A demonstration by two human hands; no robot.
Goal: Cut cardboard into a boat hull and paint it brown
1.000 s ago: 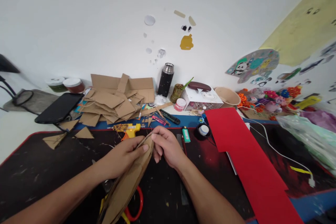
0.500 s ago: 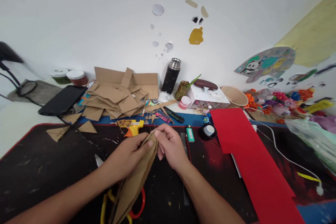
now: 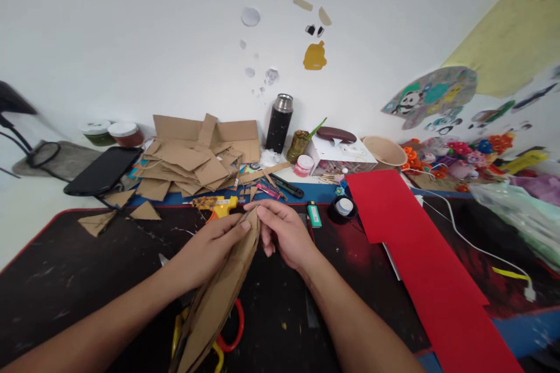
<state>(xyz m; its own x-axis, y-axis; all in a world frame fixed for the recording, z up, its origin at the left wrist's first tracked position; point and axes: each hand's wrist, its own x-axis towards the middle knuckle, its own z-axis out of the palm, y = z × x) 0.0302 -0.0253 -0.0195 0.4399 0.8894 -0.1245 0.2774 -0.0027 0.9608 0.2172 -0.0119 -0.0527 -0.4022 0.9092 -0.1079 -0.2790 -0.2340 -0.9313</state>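
Observation:
A long, pointed piece of layered brown cardboard (image 3: 219,309) slants from the bottom edge up to my two hands. My left hand (image 3: 214,245) is closed round its left side near the top, the thumb lying on its face. With thumb and fingers, my right hand (image 3: 282,230) pinches the pointed tip. Beneath the cardboard lie scissors (image 3: 238,326) with red and yellow handles, partly covered by it. Just beyond my left hand rests a yellow glue gun (image 3: 223,205).
Cardboard scraps (image 3: 188,163) are heaped at the back left beside a black phone (image 3: 105,169). A black flask (image 3: 280,122) stands by the wall. Red card (image 3: 433,268) covers the right side. A green lighter (image 3: 314,214) and a tape roll (image 3: 343,208) lie beyond my right hand.
The camera view has shifted slightly. Both hands keep their hold on the cardboard, with its tip a little higher in the picture.

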